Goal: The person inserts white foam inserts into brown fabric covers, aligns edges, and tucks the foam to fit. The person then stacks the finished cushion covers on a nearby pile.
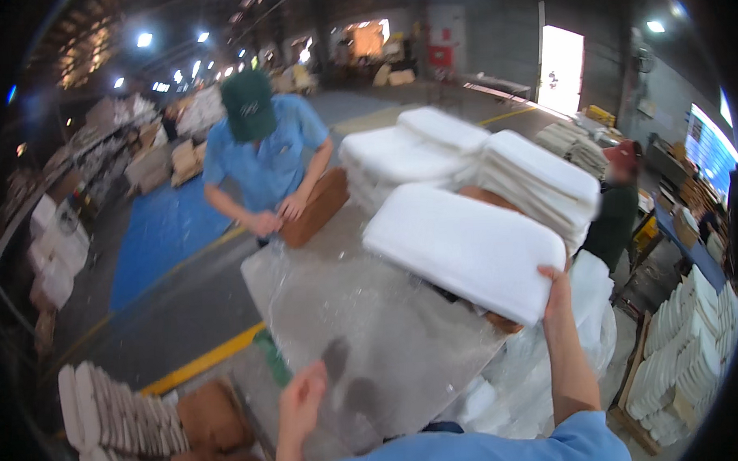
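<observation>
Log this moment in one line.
Right hand: gripping white slab | Left hand: near grey table | Co-worker's hands: at brown block

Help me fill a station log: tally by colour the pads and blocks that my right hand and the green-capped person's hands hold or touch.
White: 1 pad, at your right hand
Brown: 1 block, at the other person's hands
Total: 2
</observation>
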`<state>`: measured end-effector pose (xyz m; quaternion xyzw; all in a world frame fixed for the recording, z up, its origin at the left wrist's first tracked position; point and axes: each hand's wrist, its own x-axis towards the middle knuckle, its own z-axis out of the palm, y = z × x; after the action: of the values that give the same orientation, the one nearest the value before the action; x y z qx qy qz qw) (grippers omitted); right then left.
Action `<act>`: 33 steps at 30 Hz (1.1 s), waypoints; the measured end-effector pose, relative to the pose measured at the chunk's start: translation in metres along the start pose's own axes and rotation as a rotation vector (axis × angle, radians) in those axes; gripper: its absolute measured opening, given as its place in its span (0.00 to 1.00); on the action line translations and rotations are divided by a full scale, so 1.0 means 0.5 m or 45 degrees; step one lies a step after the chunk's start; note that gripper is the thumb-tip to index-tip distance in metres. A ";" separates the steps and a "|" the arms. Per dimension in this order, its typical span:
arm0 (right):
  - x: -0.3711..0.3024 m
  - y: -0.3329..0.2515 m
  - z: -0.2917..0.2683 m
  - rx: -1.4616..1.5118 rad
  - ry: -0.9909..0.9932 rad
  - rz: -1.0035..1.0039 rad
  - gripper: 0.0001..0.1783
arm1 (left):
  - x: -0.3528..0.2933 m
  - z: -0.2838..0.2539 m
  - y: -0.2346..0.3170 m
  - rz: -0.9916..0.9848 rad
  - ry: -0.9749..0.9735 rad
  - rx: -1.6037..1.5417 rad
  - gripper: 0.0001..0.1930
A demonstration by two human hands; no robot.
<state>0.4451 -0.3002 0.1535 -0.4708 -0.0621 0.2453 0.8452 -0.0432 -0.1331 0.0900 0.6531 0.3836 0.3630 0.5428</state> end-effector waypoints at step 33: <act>-0.130 0.453 -0.308 -1.012 -0.262 1.070 0.46 | -0.030 -0.058 -0.375 -0.987 0.172 -0.165 0.35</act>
<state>0.3595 -0.3499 -0.1101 -0.7095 -0.0390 0.5616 0.4238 -0.0960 -0.1122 -0.0917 0.3990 0.6129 0.1968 0.6530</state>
